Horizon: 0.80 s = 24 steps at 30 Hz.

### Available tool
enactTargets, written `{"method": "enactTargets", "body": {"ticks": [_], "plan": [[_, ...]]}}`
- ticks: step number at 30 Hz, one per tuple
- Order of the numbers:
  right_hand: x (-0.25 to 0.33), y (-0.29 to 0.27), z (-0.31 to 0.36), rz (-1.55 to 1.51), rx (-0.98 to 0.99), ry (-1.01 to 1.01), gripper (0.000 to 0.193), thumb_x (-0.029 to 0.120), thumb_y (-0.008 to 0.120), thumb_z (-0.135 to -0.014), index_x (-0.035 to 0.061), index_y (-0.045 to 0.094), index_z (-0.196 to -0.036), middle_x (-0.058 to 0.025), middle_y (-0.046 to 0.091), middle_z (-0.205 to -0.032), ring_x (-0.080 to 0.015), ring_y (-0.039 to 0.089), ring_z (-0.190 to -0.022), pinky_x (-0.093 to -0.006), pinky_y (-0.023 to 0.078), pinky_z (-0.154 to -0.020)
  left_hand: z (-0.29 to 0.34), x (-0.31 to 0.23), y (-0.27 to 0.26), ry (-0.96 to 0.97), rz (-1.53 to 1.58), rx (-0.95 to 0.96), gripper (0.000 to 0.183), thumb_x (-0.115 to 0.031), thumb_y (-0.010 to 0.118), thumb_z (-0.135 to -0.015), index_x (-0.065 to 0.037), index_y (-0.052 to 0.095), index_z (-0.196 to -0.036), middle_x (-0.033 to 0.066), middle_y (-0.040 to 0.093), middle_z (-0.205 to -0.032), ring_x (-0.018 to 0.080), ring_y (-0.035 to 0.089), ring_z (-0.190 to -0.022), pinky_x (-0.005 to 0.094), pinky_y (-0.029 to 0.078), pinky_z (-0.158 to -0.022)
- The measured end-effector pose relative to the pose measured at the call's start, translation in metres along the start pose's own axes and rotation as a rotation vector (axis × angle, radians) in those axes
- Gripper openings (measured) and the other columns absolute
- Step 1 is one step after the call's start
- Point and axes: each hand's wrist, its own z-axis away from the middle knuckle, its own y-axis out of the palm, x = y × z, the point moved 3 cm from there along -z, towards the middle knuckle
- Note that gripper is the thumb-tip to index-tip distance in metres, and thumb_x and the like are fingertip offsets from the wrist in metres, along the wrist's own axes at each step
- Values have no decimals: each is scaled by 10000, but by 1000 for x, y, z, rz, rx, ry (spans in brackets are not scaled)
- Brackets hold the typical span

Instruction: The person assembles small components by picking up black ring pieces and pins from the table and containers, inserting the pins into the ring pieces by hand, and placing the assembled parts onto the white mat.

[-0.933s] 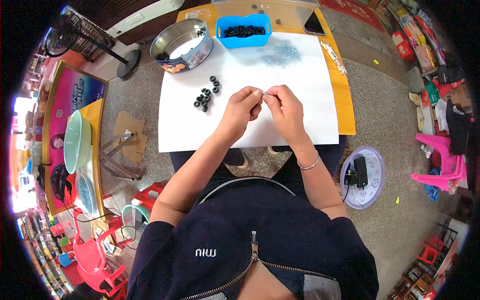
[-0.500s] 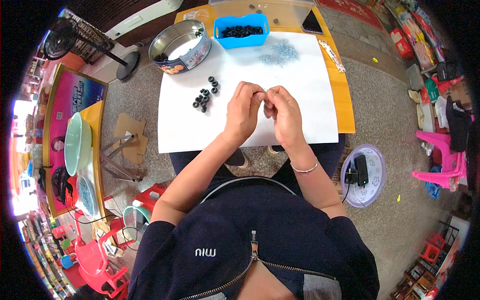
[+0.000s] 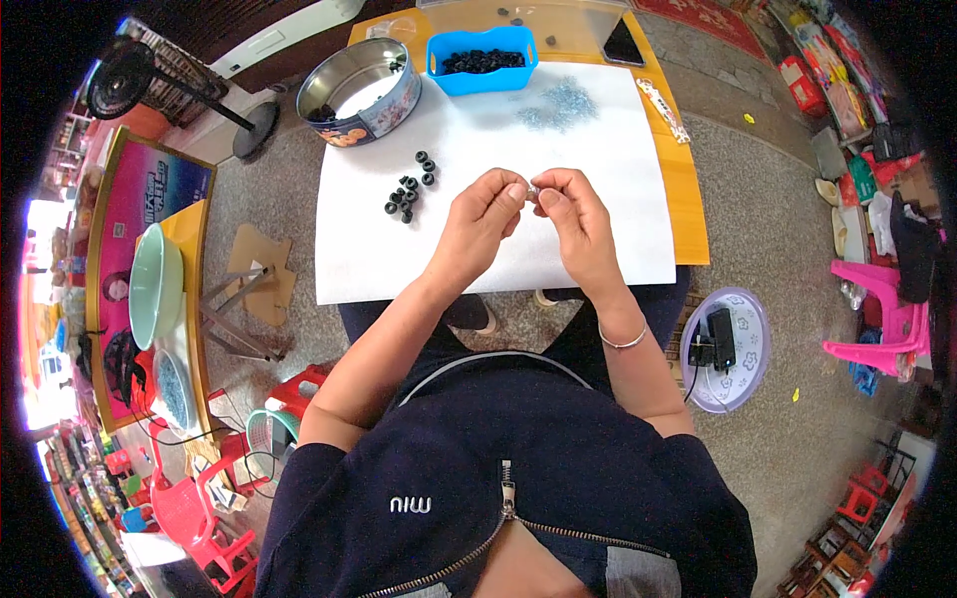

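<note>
My left hand (image 3: 480,221) and my right hand (image 3: 581,229) meet above a white sheet (image 3: 598,169). Between their fingertips is a small shiny piece (image 3: 532,192), pinched from both sides and too small to name. Left of my hands lies a loose group of small black ring-shaped parts (image 3: 409,195) on the sheet. Farther off, a scatter of tiny clear bluish pieces (image 3: 560,106) is spread out. A blue basket (image 3: 483,83) full of small black parts stands at the far edge, beside a round metal tin (image 3: 371,124) with some black parts inside.
The sheet covers a yellow table (image 3: 686,214). A phone (image 3: 622,46) and a clear plastic box (image 3: 558,28) sit at its far end. A purple basin (image 3: 750,339) with a black device is at the right, a fan (image 3: 257,130) and a side table with a green basin (image 3: 155,289) at the left.
My hands have turned and drawn slightly apart at the fingertips, so the small shiny piece now shows between them. The parts on the table have not moved.
</note>
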Motion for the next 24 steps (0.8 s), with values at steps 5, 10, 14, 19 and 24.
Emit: {"method": "enactTargets", "body": {"ticks": [5,10,14,19,24], "plan": [[2,-2,-4,-67,95,126,226,229,468,-974,23,534,-908,-9,528,-754,-87,496,-686,-217,426,-643,0,0,0,93,-209,-13,140,-151,482,-959,-28,538,-921,-49,417,-655,37,363,-568,194,291,-491],[-5,-6,-5,22,225,319,314,301,474,-963,52,494,-772,27,435,-654,-64,397,-601,-209,338,-550,-2,-2,-1,281,-471,-49,105,-113,507,-936,-19,546,-909,-28,431,-653,56,396,-579,210,334,-512],[-11,-5,-7,-163,201,355,282,271,484,-951,55,501,-770,28,441,-654,-60,397,-607,-202,333,-556,-3,-1,-2,503,-617,-54,98,-96,516,-927,-14,555,-891,-23,433,-648,71,400,-575,221,344,-517],[-13,-10,-11,-143,76,216,151,167,556,-897,40,547,-816,28,468,-670,-63,423,-628,-219,375,-572,-11,4,-13,157,-443,-17,115,-114,530,-920,-8,561,-887,-3,456,-683,71,399,-584,226,351,-521],[-30,-17,-15,271,15,60,79,78,597,-850,16,590,-899,-15,557,-800,-98,504,-695,-235,432,-658,-35,27,-28,412,-863,-137,134,-142,558,-887,-12,586,-911,114,580,-790,248,568,-674,329,438,-609]]}}
